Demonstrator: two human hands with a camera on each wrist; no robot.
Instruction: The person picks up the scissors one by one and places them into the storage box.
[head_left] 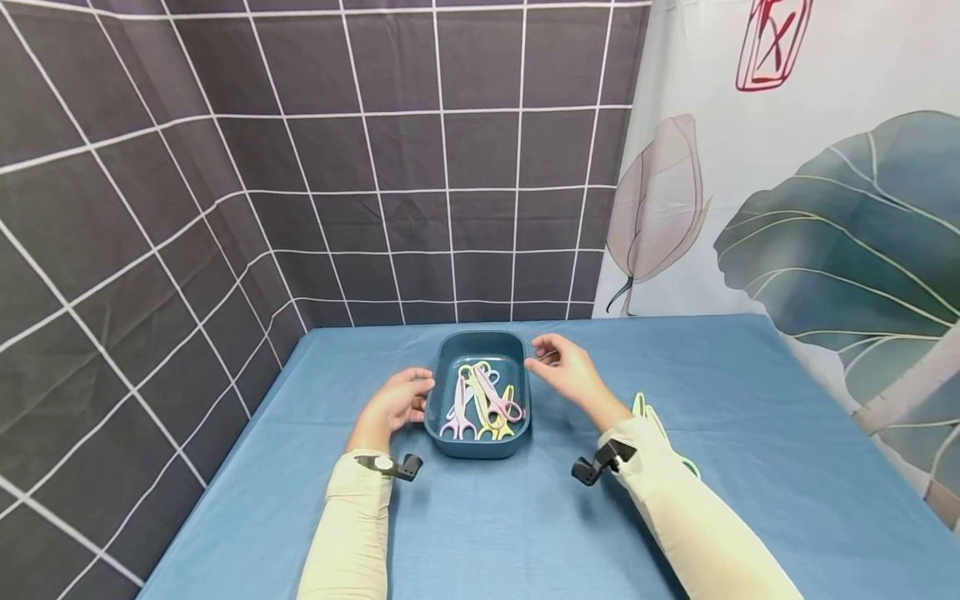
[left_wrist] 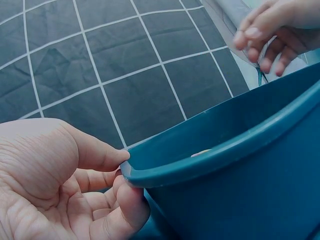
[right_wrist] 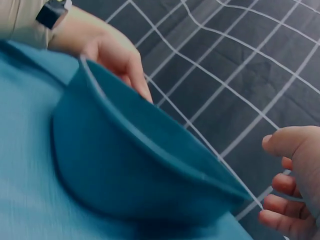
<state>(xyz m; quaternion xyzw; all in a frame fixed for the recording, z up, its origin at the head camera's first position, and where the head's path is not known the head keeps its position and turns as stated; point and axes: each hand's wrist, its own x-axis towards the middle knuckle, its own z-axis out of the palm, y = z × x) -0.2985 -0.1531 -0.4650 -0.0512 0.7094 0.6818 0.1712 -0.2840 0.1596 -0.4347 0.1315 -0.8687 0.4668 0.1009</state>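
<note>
A deep teal plastic bin stands on the cloth, holding several pastel scissors, among them a pink pair, a lilac pair and a yellow one. At the bin's left side, my left hand pinches the rim, thumb on top and fingers curled beneath, as the left wrist view shows. My right hand hovers just off the bin's right rim with loosely bent fingers. A gap between that hand and the bin shows in the right wrist view; nothing is in its grasp.
A pale green looped item lies on the blue tablecloth, partly hidden behind the right sleeve. A dark gridded cloth wall rises behind and at left. A leaf-printed curtain hangs at right.
</note>
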